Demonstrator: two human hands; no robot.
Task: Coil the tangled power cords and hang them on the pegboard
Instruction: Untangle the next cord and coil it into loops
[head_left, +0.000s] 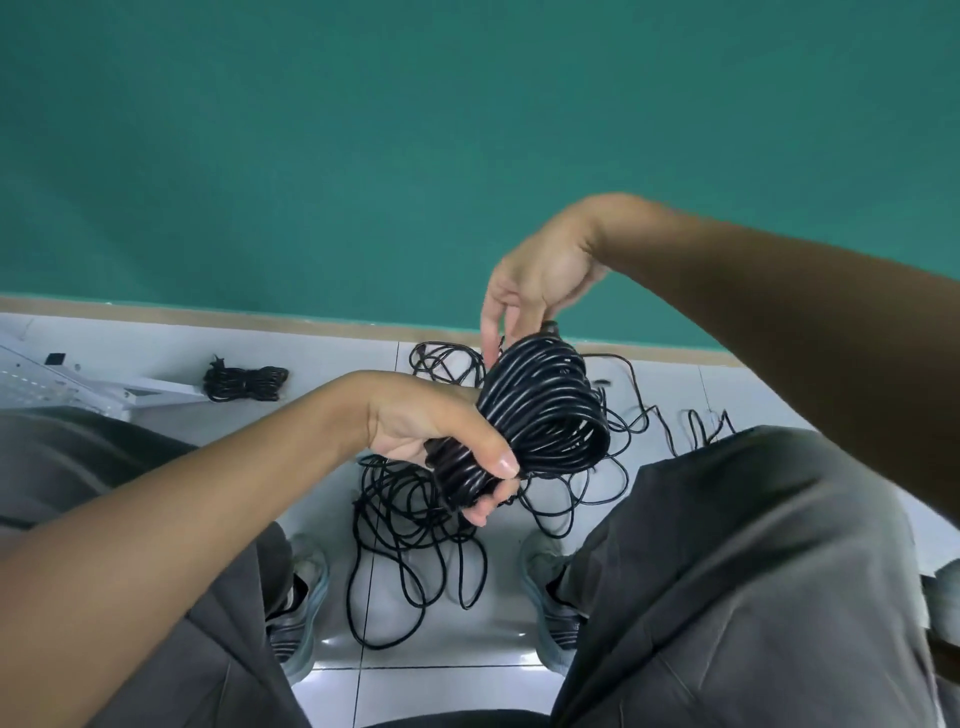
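My left hand grips the lower end of a thick coil of black power cord, thumb across the strands. My right hand hovers above the coil's top with fingers pointing down, fingertips touching the upper loops near the plug end. Below, a loose tangle of black cords lies on the white tiled floor between my feet. A finished, bundled cord lies on the floor at the left. The corner of a white pegboard shows at the far left edge.
A teal wall rises behind the floor's brown skirting. My knees in grey trousers fill the lower corners, with grey shoes on the tiles. More loose cord trails to the right by my knee.
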